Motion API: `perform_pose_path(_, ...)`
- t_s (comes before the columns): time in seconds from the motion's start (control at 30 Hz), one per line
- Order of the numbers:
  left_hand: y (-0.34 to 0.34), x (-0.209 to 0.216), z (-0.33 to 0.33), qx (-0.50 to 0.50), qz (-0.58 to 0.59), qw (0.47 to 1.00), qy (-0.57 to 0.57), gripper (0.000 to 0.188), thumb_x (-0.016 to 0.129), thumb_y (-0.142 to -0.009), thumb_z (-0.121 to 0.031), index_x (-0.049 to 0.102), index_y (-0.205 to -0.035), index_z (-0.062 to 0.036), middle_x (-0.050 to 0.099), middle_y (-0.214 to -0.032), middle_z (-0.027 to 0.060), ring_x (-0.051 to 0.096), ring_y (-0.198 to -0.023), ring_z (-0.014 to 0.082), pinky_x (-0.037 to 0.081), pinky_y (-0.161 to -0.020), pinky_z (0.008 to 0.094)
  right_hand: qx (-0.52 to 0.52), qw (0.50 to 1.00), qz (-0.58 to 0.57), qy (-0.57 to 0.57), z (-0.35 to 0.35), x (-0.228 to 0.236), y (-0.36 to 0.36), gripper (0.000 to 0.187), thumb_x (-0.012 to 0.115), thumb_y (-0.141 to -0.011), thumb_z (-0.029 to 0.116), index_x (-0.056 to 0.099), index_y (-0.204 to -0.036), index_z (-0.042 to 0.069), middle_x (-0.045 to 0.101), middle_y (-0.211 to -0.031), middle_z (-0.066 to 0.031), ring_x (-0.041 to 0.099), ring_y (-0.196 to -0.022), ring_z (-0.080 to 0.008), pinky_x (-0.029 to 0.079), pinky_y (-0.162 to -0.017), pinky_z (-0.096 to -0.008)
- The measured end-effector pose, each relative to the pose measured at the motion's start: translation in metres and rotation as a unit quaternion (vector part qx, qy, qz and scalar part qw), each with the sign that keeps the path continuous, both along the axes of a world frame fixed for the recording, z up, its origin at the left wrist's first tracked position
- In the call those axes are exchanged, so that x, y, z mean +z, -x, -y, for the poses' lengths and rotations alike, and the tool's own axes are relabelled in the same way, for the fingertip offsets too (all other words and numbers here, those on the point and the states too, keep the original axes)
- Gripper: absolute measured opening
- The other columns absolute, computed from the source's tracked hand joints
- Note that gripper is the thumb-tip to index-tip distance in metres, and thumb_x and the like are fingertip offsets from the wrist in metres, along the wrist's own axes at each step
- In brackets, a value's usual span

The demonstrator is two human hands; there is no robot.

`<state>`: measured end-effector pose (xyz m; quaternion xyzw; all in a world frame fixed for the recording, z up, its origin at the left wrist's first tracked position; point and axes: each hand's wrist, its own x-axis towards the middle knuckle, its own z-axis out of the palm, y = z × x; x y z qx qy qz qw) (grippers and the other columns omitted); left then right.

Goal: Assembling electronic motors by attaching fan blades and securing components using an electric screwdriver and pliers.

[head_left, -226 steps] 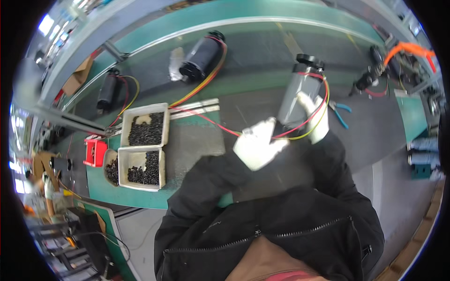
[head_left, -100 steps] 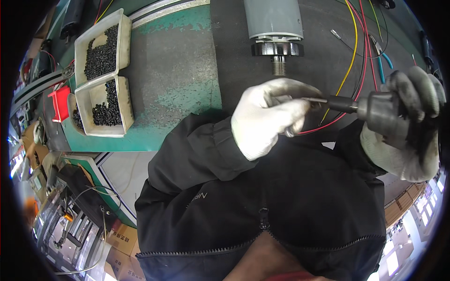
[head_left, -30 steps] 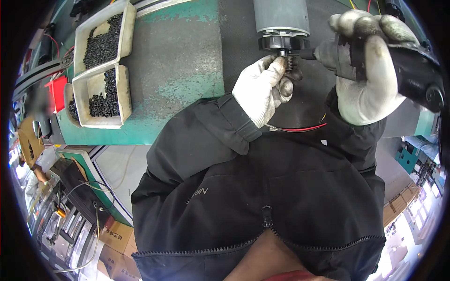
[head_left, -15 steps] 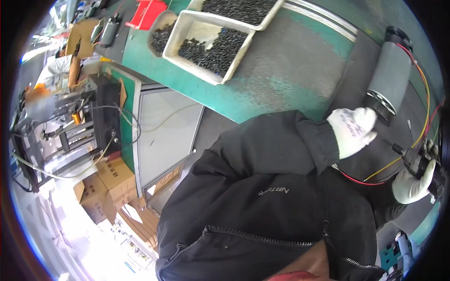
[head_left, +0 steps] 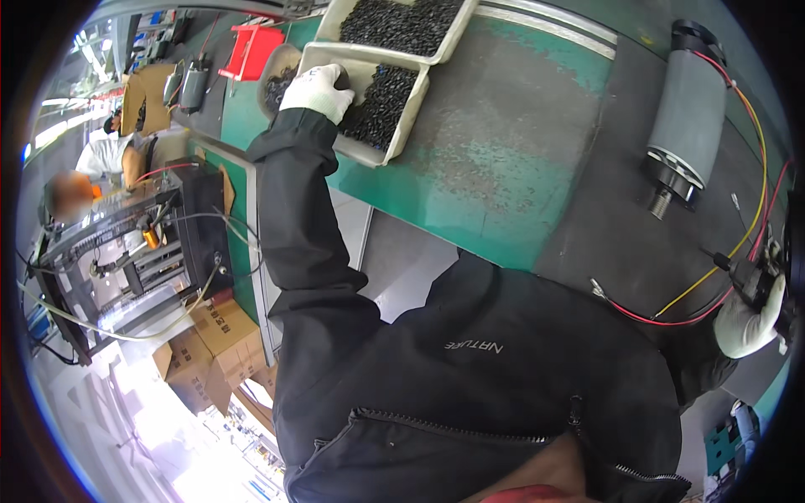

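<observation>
My left hand (head_left: 317, 92), in a white glove, reaches over the near cream bin (head_left: 407, 134) of small black parts (head_left: 381, 105). Its fingers are bent around a dark round piece (head_left: 342, 79), mostly hidden by the glove. At the far right, my gloved right hand (head_left: 749, 325) is wrapped round a black power screwdriver (head_left: 749, 281), its bit pointing left. A grey cylindrical motor (head_left: 689, 117) lies on the dark mat above that hand, its bare metal shaft (head_left: 660, 201) toward me. Red and yellow wires (head_left: 761, 159) run from the motor's far end.
A second bin (head_left: 457, 38) of black parts adjoins the first, with a small grey tub (head_left: 272, 71) and a red bin (head_left: 251, 52) to the left. A black machine frame (head_left: 197, 210), cardboard boxes (head_left: 222, 344) and another person (head_left: 105, 159) are further left.
My left hand has swung from the motor's near end leftward to the bin. The black collar at that end is gone, and the shaft shows. My right hand keeps hold of the screwdriver.
</observation>
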<state>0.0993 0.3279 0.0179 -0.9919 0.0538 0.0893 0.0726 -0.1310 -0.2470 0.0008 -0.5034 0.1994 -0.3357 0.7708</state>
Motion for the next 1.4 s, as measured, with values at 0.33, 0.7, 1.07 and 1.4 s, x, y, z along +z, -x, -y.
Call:
perform_pose_path(0.33,0.064,0.036,0.095,0.047,-0.07,0.764,0.64,0.019,0.06,-0.082,-0.008,0.054,-0.098,0.0011,0.062,-0.084,0.0161,0.053,-0.06,0.0115,0.044,-0.056,0.0208,0.004,0.998,0.033,0.05,-0.06,0.027,-0.014,0.038,0.052,-0.089,0.006,0.046,-0.125,-0.005,0.056,-0.119,-0.0187,0.054,-0.113,-0.0318,0.039,-0.103,-0.0449)
perform_pose_path(0.7,0.14,-0.026,0.266,0.157,-0.468,0.202,0.846,0.019,0.056,-0.087,0.001,0.057,-0.106,0.0,0.062,-0.099,0.0184,0.049,-0.053,0.0071,0.039,-0.048,0.0197,0.314,0.909,0.264,-0.066,-0.108,0.092,-0.049,0.04,0.06,-0.084,0.025,0.046,-0.115,0.003,0.044,-0.111,-0.0067,0.041,-0.104,-0.0212,0.042,-0.083,-0.044)
perform_pose_path(1.07,0.14,-0.008,0.272,0.117,-0.425,0.362,0.822,0.019,0.053,-0.085,0.007,0.053,-0.104,0.0101,0.063,-0.09,0.0259,0.053,-0.053,0.0133,0.04,-0.046,0.0225,0.43,0.872,0.221,-0.08,-0.1,0.088,-0.043,0.041,0.059,-0.085,0.028,0.045,-0.115,0.004,0.04,-0.117,-0.0065,0.04,-0.104,-0.0205,0.044,-0.079,-0.0431)
perform_pose_path(1.4,0.148,-0.028,0.276,0.21,-0.533,0.205,0.793,0.021,0.05,-0.092,-0.007,0.052,-0.112,0.0001,0.061,-0.078,0.0148,0.036,-0.042,0.0047,0.038,-0.048,0.0213,0.335,0.93,0.119,-0.096,-0.099,0.081,-0.033,0.04,0.059,-0.084,0.027,0.046,-0.115,0.007,0.036,-0.117,-0.0052,0.04,-0.101,-0.0186,0.045,-0.074,-0.0401)
